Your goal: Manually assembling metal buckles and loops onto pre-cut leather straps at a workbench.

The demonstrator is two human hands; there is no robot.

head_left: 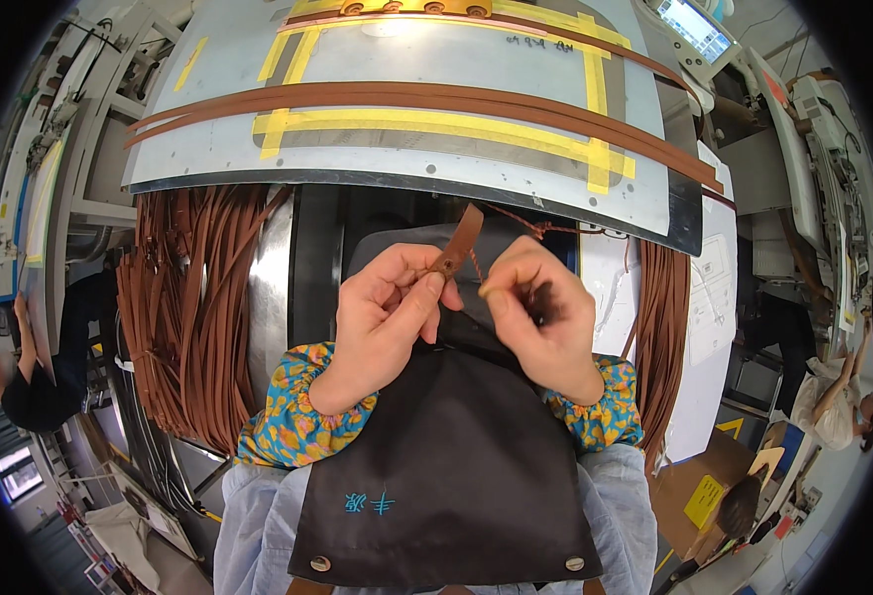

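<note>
A: What loomed largest around you?

B: The worktable (193,159), just beyond your hands. Strips of yellow tape (595,99) framed a patch of it, perhaps to mark where work belonged.

A: And nearer to you?

B: Your dark apron (436,446) covered your lap, likely to guard your clothes. A thick bundle of brown straps (188,327) hung to your left and another bundle (662,337) to your right, presumably so both were within reach. A few long straps (407,96) lay across the tabletop, left flat, I'd guess, to avoid kinks.

A: How did your hands stand?

B: Above the apron, near the table's edge. Your left hand (387,312) had thumb and fingers closed around a short brown strap (466,233), which tilted upward between you and the table. That pinch probably steadied its lower end.

A: Your other one?

B: Your right hand (545,307) pinched a thin reddish cord (476,266), thumb meeting forefinger with no visible gap, as something so fine would need.

A: The smallest detail?

B: A round fitting (447,266) on the short strap, just above your left thumb, perhaps deliberately uncovered.
</note>
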